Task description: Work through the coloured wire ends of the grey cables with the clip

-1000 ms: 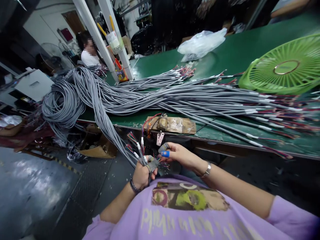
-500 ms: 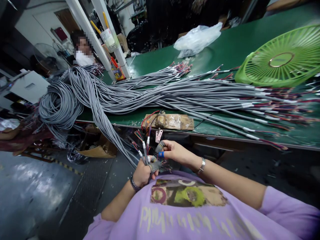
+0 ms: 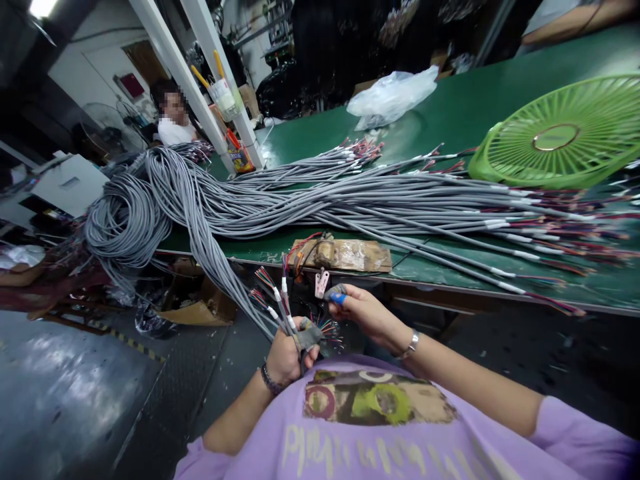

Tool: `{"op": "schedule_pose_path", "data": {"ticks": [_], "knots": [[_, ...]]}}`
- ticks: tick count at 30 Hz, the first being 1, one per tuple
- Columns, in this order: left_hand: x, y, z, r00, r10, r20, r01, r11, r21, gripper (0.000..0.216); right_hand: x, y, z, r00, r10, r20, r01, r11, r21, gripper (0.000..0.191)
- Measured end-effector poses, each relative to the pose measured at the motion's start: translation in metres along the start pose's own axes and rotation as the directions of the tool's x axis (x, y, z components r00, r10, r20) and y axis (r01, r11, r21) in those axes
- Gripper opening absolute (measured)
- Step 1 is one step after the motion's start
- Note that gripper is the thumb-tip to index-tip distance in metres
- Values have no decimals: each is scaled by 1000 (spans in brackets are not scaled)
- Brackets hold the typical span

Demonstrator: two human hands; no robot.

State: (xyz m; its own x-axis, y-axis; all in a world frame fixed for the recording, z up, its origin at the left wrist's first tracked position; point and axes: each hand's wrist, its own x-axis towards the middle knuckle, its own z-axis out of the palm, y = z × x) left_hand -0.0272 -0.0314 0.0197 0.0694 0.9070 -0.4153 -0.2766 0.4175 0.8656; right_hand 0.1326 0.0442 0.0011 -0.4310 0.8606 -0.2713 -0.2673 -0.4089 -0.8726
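Observation:
My left hand point(image 3: 286, 353) is closed around several grey cables point(image 3: 283, 307) whose white-banded ends fan out above the fist. Thin coloured wires point(image 3: 333, 331) with bare tips stick out to the right of its thumb, which wears a grey cover. Just up and right of these wires, my right hand point(image 3: 363, 310) has thumb and fingertips pressed together. Grey covering and blue tape wrap its fingertips; whatever lies in the pinch is too small to make out. Close by, a pink clothespin point(image 3: 321, 283) hangs at the table edge, below a wooden board point(image 3: 363, 256) with wires on it.
A long bundle of grey cables point(image 3: 280, 217) stretches across the green table point(image 3: 465, 100), coiled at its left end. A green fan point(image 3: 555, 137) lies at the right, a plastic bag point(image 3: 393, 100) at the back. One person point(image 3: 175, 123) is at the far left.
My right hand has moved a little to the right, away from the left hand. The wires by my left thumb are more spread. The whole view has shifted slightly.

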Motion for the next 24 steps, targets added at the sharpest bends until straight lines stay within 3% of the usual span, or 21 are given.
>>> {"op": "schedule_pose_path", "data": {"ticks": [2,6,11,17,24], "knots": [[4,2,3,1000,3,-2,-3,998,-69,36,8,2,-4,997,72,-3,-72,993,96,35],[16,3,9,999,16,33,-11,988,-152,35,25,1,-1,980,157,124,-181,959,220,41],[32,0,9,997,22,80,-4,975,-220,31,39,4,6,989,68,129,-105,945,309,37],[42,-5,5,993,-18,114,44,971,-235,31,40,4,15,998,67,15,-68,921,383,38],[45,-9,5,992,-61,107,81,979,-189,36,41,6,18,997,72,-33,-52,906,421,37]]}}
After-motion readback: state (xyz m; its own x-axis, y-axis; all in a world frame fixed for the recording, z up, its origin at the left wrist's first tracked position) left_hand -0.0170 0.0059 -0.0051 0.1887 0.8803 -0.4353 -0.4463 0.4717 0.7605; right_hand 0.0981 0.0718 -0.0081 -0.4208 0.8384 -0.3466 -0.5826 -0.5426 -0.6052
